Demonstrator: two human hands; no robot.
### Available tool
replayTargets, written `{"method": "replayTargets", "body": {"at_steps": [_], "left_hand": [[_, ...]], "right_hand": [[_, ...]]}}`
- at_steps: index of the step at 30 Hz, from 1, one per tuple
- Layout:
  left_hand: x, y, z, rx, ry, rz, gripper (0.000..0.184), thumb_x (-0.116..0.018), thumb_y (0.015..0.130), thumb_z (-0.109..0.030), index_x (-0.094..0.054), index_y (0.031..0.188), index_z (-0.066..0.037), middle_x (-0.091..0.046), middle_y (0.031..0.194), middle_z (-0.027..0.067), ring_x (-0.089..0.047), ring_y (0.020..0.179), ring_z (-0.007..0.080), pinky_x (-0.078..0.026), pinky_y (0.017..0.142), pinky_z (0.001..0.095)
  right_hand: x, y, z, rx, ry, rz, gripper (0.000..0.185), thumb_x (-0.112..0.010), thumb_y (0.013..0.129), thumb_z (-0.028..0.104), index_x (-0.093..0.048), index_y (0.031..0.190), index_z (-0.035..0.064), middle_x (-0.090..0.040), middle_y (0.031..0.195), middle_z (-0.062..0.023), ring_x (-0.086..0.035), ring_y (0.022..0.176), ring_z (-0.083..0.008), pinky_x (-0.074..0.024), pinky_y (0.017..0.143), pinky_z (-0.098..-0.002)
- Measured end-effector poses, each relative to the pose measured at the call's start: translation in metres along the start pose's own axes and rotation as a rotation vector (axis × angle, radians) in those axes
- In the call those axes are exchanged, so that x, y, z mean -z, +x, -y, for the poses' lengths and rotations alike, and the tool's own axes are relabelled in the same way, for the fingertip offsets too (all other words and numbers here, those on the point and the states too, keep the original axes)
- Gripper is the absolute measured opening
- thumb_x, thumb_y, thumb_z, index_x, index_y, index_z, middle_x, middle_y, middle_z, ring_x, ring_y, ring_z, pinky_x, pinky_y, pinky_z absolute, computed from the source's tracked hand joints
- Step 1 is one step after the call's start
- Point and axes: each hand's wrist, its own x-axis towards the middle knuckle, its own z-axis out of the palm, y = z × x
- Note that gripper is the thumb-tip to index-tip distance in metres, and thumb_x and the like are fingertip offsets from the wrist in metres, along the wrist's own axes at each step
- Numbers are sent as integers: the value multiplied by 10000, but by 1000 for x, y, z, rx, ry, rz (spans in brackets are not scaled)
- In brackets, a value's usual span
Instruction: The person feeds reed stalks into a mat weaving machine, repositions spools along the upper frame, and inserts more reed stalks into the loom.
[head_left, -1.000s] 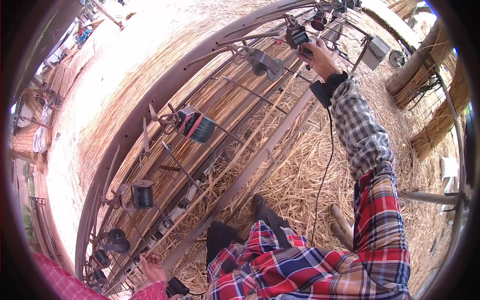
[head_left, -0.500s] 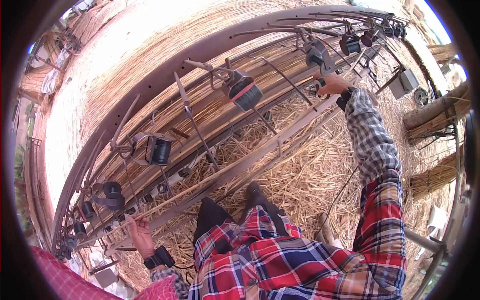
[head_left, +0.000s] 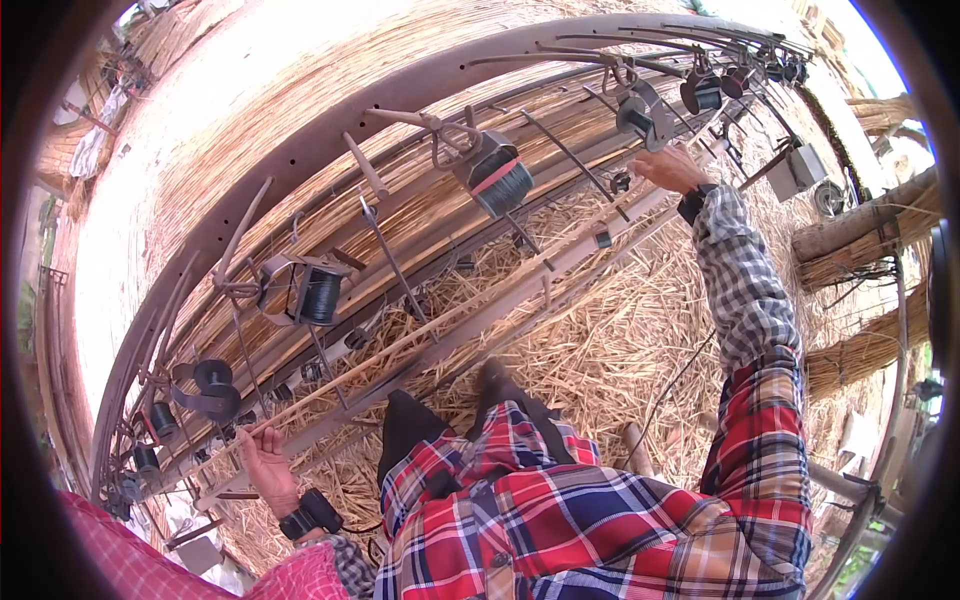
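My left hand [head_left: 267,470] is at the lower left end of a long metal bar, palm up with fingers partly apart, its fingertips touching thin reed stalks [head_left: 410,332] laid along the bar. My right hand [head_left: 672,168] reaches the bar's upper right end, palm down with fingers stretched out over the stalks. Just beyond its fingertips is a small dark fitting [head_left: 620,182]. Above that hand hangs a wire spool [head_left: 640,112] in a metal holder. What lies under the right palm is hidden.
A curved metal frame [head_left: 330,135] carries several hanging wire spools, among them one with a red band [head_left: 497,178] and a dark one [head_left: 312,292]. Thin rods cross between frame and bar. Loose straw [head_left: 560,365] covers the ground; bundled reeds [head_left: 860,245] stand at right.
My right hand has opened out, its fingers no longer curled beside the dark fitting. The left hand has shifted slightly left, fingertips still at the stalks. The view has moved a little.
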Motion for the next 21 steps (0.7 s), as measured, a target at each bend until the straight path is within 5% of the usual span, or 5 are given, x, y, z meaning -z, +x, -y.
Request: {"method": "replayTargets", "body": {"at_steps": [3,8,13,21], "left_hand": [[14,11,-4,-8,-73,8,232,-569,949,-262,-574,1067,-63,-657,1002,88,-634,874,128,-542,810,277],[5,49,-12,-74,-137,41,281,-540,962,-229,-549,1135,-7,-638,1063,87,-621,929,151,-524,868,266],[36,95,-4,-127,-136,87,319,-519,960,-179,-517,1190,42,-608,1142,139,-603,1045,200,-505,967,321],[26,110,0,-84,-184,-94,286,-518,965,-148,-524,1163,58,-620,1056,131,-622,977,209,-545,919,296]], "right_hand": [[6,-22,14,59,73,-227,400,-457,931,418,-694,1020,108,-658,980,-131,-563,998,-326,-390,883,-508],[-15,-26,14,203,231,-514,235,-573,858,197,-678,1010,53,-598,1131,-153,-495,1084,-327,-421,924,-438],[-23,-18,56,237,246,-519,382,-591,781,94,-623,1162,91,-557,1190,-180,-446,1175,-344,-408,989,-442],[-16,-8,94,260,327,-466,393,-594,797,81,-590,1188,112,-596,1094,-184,-561,1037,-355,-450,874,-453]]}}
